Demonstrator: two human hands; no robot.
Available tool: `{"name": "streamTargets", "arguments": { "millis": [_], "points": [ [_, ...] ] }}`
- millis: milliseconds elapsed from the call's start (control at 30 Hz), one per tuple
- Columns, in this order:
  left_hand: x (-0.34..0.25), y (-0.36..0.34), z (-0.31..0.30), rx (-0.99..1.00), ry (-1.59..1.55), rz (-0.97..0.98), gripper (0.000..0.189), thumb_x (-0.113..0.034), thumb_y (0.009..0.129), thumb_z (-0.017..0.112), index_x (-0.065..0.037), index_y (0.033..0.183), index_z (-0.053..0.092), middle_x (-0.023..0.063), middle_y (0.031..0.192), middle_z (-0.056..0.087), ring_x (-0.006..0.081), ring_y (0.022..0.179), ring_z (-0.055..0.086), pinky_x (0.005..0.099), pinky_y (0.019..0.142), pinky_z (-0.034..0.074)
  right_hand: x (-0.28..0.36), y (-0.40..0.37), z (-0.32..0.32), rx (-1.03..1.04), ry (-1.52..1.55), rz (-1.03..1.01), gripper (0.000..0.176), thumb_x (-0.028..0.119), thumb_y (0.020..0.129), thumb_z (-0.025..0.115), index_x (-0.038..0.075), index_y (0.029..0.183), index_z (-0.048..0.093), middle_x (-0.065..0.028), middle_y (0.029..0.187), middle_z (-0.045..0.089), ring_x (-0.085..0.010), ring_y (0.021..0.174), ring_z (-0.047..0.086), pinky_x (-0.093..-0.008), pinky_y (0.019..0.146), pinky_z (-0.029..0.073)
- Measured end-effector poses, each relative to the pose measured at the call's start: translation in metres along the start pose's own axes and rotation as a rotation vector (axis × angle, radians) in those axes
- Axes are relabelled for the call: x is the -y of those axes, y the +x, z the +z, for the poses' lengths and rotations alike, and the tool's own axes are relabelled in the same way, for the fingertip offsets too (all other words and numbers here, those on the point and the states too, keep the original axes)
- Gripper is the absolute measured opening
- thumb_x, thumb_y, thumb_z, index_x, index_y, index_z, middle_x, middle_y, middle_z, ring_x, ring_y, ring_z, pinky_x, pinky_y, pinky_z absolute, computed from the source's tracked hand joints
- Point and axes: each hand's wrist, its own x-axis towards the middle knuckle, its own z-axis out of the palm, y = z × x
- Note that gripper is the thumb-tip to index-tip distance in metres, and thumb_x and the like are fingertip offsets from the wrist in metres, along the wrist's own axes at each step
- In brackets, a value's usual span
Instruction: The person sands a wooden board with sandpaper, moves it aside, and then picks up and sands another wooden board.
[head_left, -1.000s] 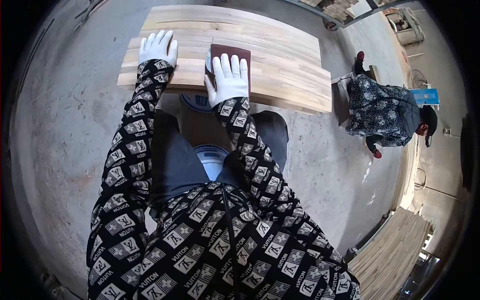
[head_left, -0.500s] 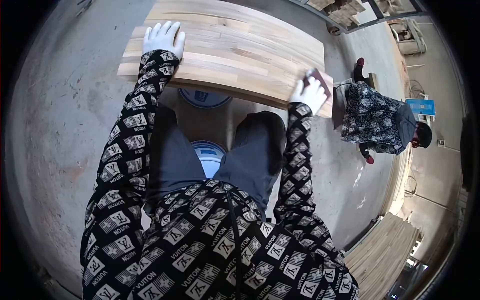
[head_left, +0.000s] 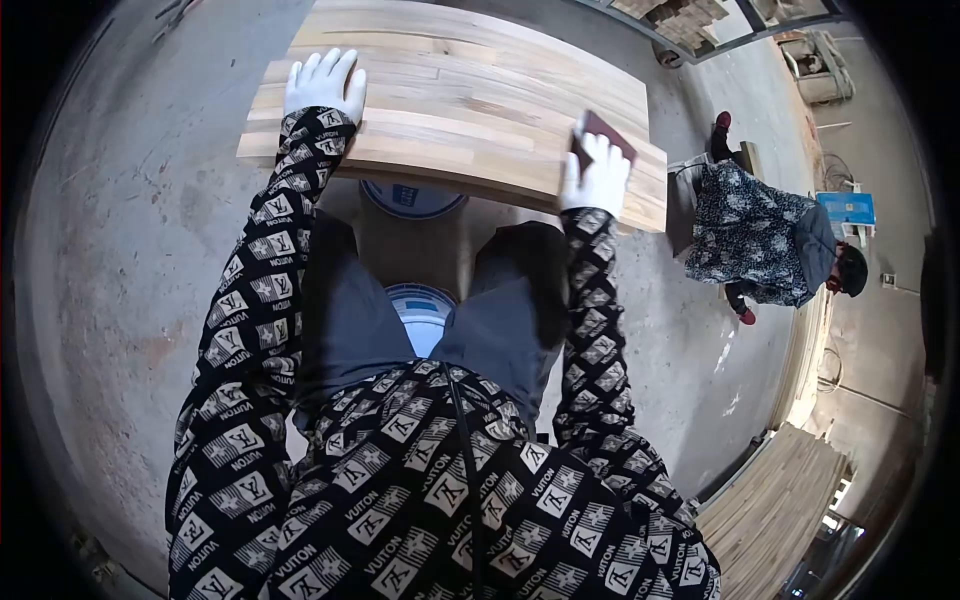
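A wide wooden board (head_left: 440, 105) made of pale glued strips lies in front of my knees, with a second layer of wood visible under its edge. My left hand (head_left: 325, 85), in a white glove, rests flat near the board's left end, fingers spread. Toward the right end, my right hand (head_left: 598, 175), also white-gloved, presses a dark reddish-brown piece of sandpaper (head_left: 618, 138) against the top surface. The glove covers part of the sandpaper.
Under the board stands a bucket (head_left: 410, 200), and another round lid (head_left: 420, 305) shows between my legs. To the right, a person (head_left: 755, 230) in a patterned garment works. Stacked boards (head_left: 770, 515) lie at lower right; a metal rack (head_left: 740, 30) holds wood at upper right.
My right hand has slid left along the board with the sandpaper and turned, its fingers now pointing more forward. My left hand stays in nearly the same place.
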Motion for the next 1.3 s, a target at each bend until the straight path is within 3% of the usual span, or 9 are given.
{"name": "streamTargets", "arguments": {
  "millis": [200, 300, 400, 567, 700, 767, 967, 1033, 1300],
  "points": [
    [-0.001, 0.002, -0.003, 0.017, 0.010, -0.011, 0.039, -0.037, 0.095, 0.052, -0.014, 0.123, 0.064, 0.0087, 0.127, 0.063, 0.0275, 0.120, 0.055, 0.0458, 0.111, 0.034, -0.082, -0.023, 0.002, 0.103, -0.212, 0.309, 0.045, 0.033, 0.088, 0.062, 0.004, 0.122, 0.060, -0.0207, 0.121, 0.058, -0.0392, 0.110, 0.052, -0.0496, 0.096, 0.038],
    [-0.001, 0.003, 0.000, 0.012, 0.050, -0.007, 0.040, -0.037, 0.095, 0.051, -0.014, 0.124, 0.064, 0.0084, 0.127, 0.063, 0.0273, 0.121, 0.054, 0.0452, 0.111, 0.034, -0.002, 0.006, 0.001, 0.049, -0.097, 0.196, 0.040, 0.032, 0.086, 0.063, 0.004, 0.115, 0.058, -0.0165, 0.107, 0.056, -0.0359, 0.102, 0.051, -0.0496, 0.089, 0.038],
    [-0.001, 0.003, -0.002, 0.005, 0.047, 0.005, 0.039, -0.037, 0.094, 0.052, -0.014, 0.124, 0.064, 0.0084, 0.126, 0.064, 0.0277, 0.121, 0.055, 0.0453, 0.111, 0.034, 0.108, 0.019, 0.021, -0.053, 0.132, 0.057, 0.056, 0.035, 0.086, 0.064, 0.000, 0.128, 0.054, -0.0246, 0.130, 0.052, -0.0431, 0.128, 0.044, -0.0568, 0.115, 0.024],
    [0.001, 0.003, -0.003, 0.029, 0.006, 0.021, 0.038, -0.034, 0.095, 0.054, -0.015, 0.127, 0.062, 0.0091, 0.128, 0.063, 0.0278, 0.122, 0.054, 0.0468, 0.110, 0.035, 0.180, 0.027, 0.016, 0.003, 0.349, -0.103, 0.053, 0.034, 0.090, 0.063, 0.002, 0.131, 0.056, -0.0219, 0.137, 0.053, -0.0429, 0.132, 0.043, -0.0548, 0.116, 0.025],
    [0.000, 0.002, -0.002, -0.029, -0.025, 0.030, 0.037, -0.035, 0.094, 0.054, -0.014, 0.122, 0.065, 0.0096, 0.125, 0.064, 0.0287, 0.120, 0.055, 0.0475, 0.109, 0.036, 0.094, 0.022, 0.002, 0.194, 0.217, -0.024, 0.051, 0.031, 0.091, 0.062, 0.003, 0.132, 0.053, -0.0205, 0.135, 0.052, -0.0399, 0.127, 0.043, -0.0530, 0.112, 0.028],
    [0.001, 0.002, 0.001, -0.022, -0.030, 0.022, 0.037, -0.035, 0.094, 0.054, -0.013, 0.122, 0.065, 0.0096, 0.125, 0.064, 0.0286, 0.120, 0.055, 0.0475, 0.109, 0.036, 0.024, 0.012, -0.001, -0.039, 0.038, -0.056, 0.039, 0.027, 0.084, 0.064, 0.005, 0.115, 0.057, -0.0166, 0.112, 0.055, -0.0361, 0.104, 0.049, -0.0510, 0.096, 0.037],
    [-0.001, 0.002, -0.003, -0.024, 0.013, 0.028, 0.037, -0.033, 0.095, 0.054, -0.011, 0.123, 0.064, 0.0080, 0.122, 0.064, 0.0261, 0.115, 0.057, 0.0443, 0.106, 0.039, -0.114, -0.035, 0.013, 0.001, -0.309, 0.160, 0.044, 0.031, 0.089, 0.062, 0.004, 0.123, 0.060, -0.0175, 0.118, 0.060, -0.0363, 0.105, 0.054, -0.0500, 0.093, 0.039],
    [-0.001, 0.004, -0.005, -0.024, 0.042, 0.030, 0.036, -0.033, 0.095, 0.055, -0.011, 0.122, 0.064, 0.0079, 0.122, 0.064, 0.0258, 0.114, 0.057, 0.0439, 0.105, 0.040, -0.067, -0.016, 0.008, 0.109, -0.299, 0.328, 0.043, 0.032, 0.087, 0.063, 0.004, 0.120, 0.060, -0.0179, 0.115, 0.060, -0.0364, 0.104, 0.053, -0.0493, 0.092, 0.040],
    [0.000, 0.002, 0.000, -0.071, 0.053, 0.054, 0.037, -0.033, 0.094, 0.057, -0.014, 0.124, 0.064, 0.0072, 0.123, 0.065, 0.0262, 0.114, 0.058, 0.0444, 0.105, 0.039, 0.174, 0.026, 0.015, -0.015, 0.319, -0.075, 0.057, 0.033, 0.084, 0.066, 0.000, 0.128, 0.055, -0.0238, 0.133, 0.053, -0.0439, 0.129, 0.044, -0.0581, 0.115, 0.023]
  ]
}}
